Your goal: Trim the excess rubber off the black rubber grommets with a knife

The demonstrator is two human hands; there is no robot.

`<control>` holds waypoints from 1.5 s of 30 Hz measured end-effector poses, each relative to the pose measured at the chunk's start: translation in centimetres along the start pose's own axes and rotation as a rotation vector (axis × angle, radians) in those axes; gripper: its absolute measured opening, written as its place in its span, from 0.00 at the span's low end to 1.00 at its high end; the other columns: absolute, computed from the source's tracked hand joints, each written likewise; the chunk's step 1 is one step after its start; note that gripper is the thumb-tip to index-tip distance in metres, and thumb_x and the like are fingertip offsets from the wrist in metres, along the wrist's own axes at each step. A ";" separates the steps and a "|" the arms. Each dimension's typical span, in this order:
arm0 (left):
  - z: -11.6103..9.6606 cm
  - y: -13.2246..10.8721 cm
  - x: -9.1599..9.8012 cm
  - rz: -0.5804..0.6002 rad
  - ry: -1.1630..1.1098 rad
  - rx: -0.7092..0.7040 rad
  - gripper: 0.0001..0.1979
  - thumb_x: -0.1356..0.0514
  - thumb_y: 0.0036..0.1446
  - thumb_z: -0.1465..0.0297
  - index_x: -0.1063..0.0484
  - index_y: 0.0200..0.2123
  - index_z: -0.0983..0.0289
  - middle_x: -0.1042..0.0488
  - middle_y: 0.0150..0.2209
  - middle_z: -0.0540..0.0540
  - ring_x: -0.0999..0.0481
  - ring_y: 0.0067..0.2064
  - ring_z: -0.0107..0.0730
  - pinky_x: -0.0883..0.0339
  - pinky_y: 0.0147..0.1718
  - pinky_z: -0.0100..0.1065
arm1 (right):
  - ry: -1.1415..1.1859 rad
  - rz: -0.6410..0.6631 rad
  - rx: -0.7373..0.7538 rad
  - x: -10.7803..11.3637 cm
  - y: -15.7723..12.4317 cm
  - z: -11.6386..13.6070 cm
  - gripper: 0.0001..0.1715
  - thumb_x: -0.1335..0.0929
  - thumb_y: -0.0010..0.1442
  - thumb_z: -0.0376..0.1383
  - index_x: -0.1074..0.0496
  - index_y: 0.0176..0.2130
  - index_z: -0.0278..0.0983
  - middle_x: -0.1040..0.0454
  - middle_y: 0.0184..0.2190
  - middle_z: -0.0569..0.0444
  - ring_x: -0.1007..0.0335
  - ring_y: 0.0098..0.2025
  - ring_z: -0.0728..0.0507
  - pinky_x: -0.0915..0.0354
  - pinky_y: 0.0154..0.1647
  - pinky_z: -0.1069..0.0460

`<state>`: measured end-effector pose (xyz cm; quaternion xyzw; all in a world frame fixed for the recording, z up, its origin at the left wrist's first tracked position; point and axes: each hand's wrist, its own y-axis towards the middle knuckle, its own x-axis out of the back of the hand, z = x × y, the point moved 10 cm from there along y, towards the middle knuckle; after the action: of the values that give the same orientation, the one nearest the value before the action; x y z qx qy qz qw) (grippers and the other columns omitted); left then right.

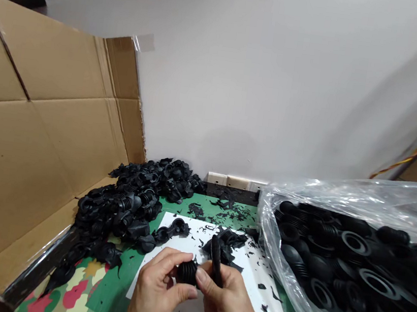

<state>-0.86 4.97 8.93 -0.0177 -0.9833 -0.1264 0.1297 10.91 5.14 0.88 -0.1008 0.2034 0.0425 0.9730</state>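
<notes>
Between the thumb and fingers of my left hand [156, 286] is a black ribbed rubber bellows [187, 272], held above a white sheet [198, 236]. My right hand [227, 297] is closed around a slim dark tool [215, 260] that stands up from the fist; its working end is hidden. The right thumb presses at the right edge of the bellows. Just beyond the right hand lies a heap of thin black rubber scraps [228, 241]. Several joined black rubber pieces [163, 233] lie on the sheet past the left hand.
A large pile of black rubber pieces [138, 193] leans toward the cardboard box [57, 105] at left. On the right, a clear plastic bag [269, 246] holds many black bellows [332, 264]. Small trimmings dot the green tabletop [186, 205]. Wall sockets [238, 182] sit behind.
</notes>
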 end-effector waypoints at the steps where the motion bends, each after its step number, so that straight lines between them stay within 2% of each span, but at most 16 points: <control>1: 0.5 0.1 0.0 0.012 -0.065 0.039 0.15 0.30 0.36 0.75 0.18 0.32 0.59 0.23 0.30 0.53 0.28 0.28 0.33 0.33 0.24 0.28 | 0.040 -0.008 -0.032 0.0 -0.1 -0.1 0.31 0.25 0.35 0.56 0.40 0.17 0.37 0.54 0.08 0.69 0.64 0.12 0.57 0.64 0.14 0.57; 4: 2.0 0.2 0.0 0.024 -0.227 0.165 0.13 0.29 0.34 0.72 0.18 0.29 0.62 0.26 0.25 0.51 0.31 0.24 0.29 0.34 0.22 0.27 | 0.140 -0.025 -0.106 0.0 -0.7 0.0 0.28 0.24 0.37 0.52 0.39 0.20 0.37 0.53 0.09 0.70 0.65 0.13 0.58 0.64 0.14 0.58; 8: 3.6 0.0 -0.6 0.052 -0.298 0.307 0.13 0.28 0.33 0.71 0.19 0.28 0.65 0.29 0.18 0.48 0.36 0.18 0.23 0.40 0.17 0.24 | 0.204 -0.026 -0.158 -0.3 -1.2 0.3 0.27 0.24 0.38 0.49 0.39 0.21 0.37 0.53 0.11 0.71 0.65 0.13 0.59 0.65 0.14 0.58; 12: 3.1 0.1 -1.1 0.064 -0.347 0.256 0.15 0.28 0.31 0.74 0.18 0.30 0.64 0.25 0.25 0.51 0.28 0.27 0.30 0.33 0.26 0.26 | 0.220 -0.021 -0.182 -0.4 -1.2 0.5 0.29 0.23 0.37 0.50 0.41 0.22 0.37 0.53 0.10 0.71 0.66 0.13 0.59 0.65 0.14 0.59; 15: 2.5 0.1 -1.2 0.061 -0.369 0.199 0.17 0.28 0.31 0.76 0.18 0.31 0.62 0.26 0.27 0.50 0.27 0.30 0.32 0.31 0.29 0.27 | 0.225 0.007 -0.181 -0.6 -1.2 0.5 0.30 0.23 0.37 0.51 0.42 0.21 0.38 0.52 0.10 0.71 0.66 0.13 0.60 0.65 0.14 0.59; 20: 2.3 0.4 -1.0 0.051 -0.372 0.161 0.16 0.28 0.33 0.76 0.18 0.32 0.61 0.26 0.28 0.51 0.27 0.30 0.32 0.31 0.29 0.28 | 0.241 0.016 -0.189 -0.5 -1.1 0.2 0.29 0.23 0.38 0.50 0.42 0.21 0.38 0.53 0.10 0.71 0.65 0.13 0.59 0.65 0.14 0.58; 23: 2.8 0.4 -1.1 0.058 -0.379 0.187 0.16 0.28 0.32 0.75 0.18 0.32 0.62 0.26 0.28 0.51 0.27 0.30 0.31 0.31 0.29 0.27 | 0.266 0.012 -0.200 -0.6 -1.2 0.1 0.29 0.23 0.38 0.49 0.42 0.21 0.38 0.53 0.10 0.72 0.64 0.12 0.59 0.65 0.14 0.59; 27: 4.2 0.1 -1.6 0.070 -0.382 0.298 0.14 0.28 0.35 0.71 0.19 0.31 0.65 0.26 0.20 0.49 0.32 0.21 0.24 0.37 0.19 0.24 | 0.326 -0.032 -0.215 -0.4 -1.2 0.2 0.28 0.22 0.36 0.47 0.41 0.21 0.37 0.49 0.11 0.70 0.63 0.12 0.60 0.64 0.13 0.60; 30: 4.7 0.0 -2.0 0.093 -0.355 0.326 0.14 0.30 0.39 0.66 0.20 0.31 0.67 0.29 0.16 0.49 0.33 0.18 0.24 0.40 0.17 0.25 | 0.336 -0.067 -0.222 -0.2 -0.9 0.0 0.26 0.22 0.36 0.45 0.38 0.21 0.35 0.48 0.11 0.70 0.64 0.12 0.61 0.65 0.12 0.61; 33: 4.1 0.0 -2.9 0.186 -0.333 0.273 0.15 0.31 0.41 0.66 0.21 0.34 0.66 0.26 0.20 0.50 0.32 0.20 0.25 0.40 0.18 0.25 | 0.329 -0.122 -0.252 0.2 -0.7 -0.7 0.25 0.23 0.34 0.44 0.39 0.19 0.36 0.47 0.09 0.69 0.66 0.11 0.61 0.67 0.11 0.61; 37: 2.3 0.0 -3.6 0.274 -0.289 0.160 0.14 0.33 0.41 0.76 0.21 0.36 0.64 0.24 0.31 0.53 0.28 0.31 0.32 0.35 0.29 0.29 | 0.309 -0.136 -0.277 0.6 -0.6 -1.2 0.21 0.25 0.38 0.42 0.40 0.17 0.36 0.51 0.08 0.70 0.68 0.11 0.61 0.68 0.11 0.61; 41: 1.7 0.0 -3.8 0.263 -0.275 0.176 0.11 0.38 0.44 0.77 0.21 0.34 0.66 0.23 0.27 0.53 0.31 0.27 0.29 0.38 0.25 0.28 | 0.275 -0.093 -0.285 0.2 -0.8 -0.8 0.19 0.28 0.41 0.38 0.41 0.15 0.36 0.50 0.08 0.69 0.69 0.12 0.61 0.67 0.11 0.61; 45: 1.8 -0.1 -3.9 0.233 -0.311 0.229 0.10 0.37 0.42 0.76 0.22 0.32 0.68 0.21 0.24 0.54 0.33 0.24 0.27 0.41 0.22 0.27 | 0.242 -0.078 -0.281 -0.2 -0.8 -0.6 0.18 0.28 0.39 0.38 0.41 0.15 0.36 0.50 0.08 0.69 0.69 0.12 0.61 0.68 0.11 0.61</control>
<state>2.49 5.37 6.22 -0.1355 -0.9907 0.0060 -0.0084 10.56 4.18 0.58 -0.2478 0.3070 0.0204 0.9187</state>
